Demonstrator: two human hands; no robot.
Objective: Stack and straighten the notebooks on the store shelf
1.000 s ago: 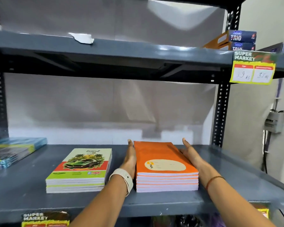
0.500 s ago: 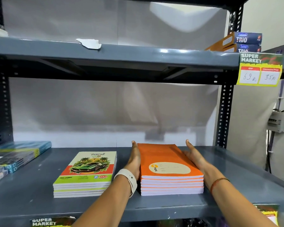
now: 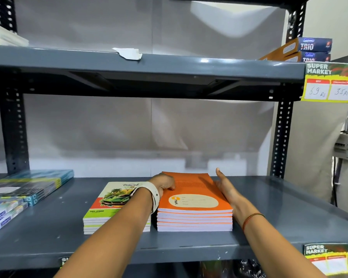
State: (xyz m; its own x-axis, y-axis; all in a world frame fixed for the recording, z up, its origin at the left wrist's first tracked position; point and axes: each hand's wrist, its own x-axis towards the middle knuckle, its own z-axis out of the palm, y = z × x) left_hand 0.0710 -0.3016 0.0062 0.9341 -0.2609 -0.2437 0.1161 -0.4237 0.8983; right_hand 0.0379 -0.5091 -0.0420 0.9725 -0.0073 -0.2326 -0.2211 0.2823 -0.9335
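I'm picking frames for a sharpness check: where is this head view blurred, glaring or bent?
Head view: the orange notebook stack and both hands are fairly sharp; the blue packs at far left smear toward the edge; a small glare spot sits on the upper shelf edge; the price tag stays readable; the wide lens bows the shelf lines.

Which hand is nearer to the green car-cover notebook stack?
Left. The left hand rests on the orange stack's left edge, right beside the green car-cover stack; the right hand is on the orange stack's far side.
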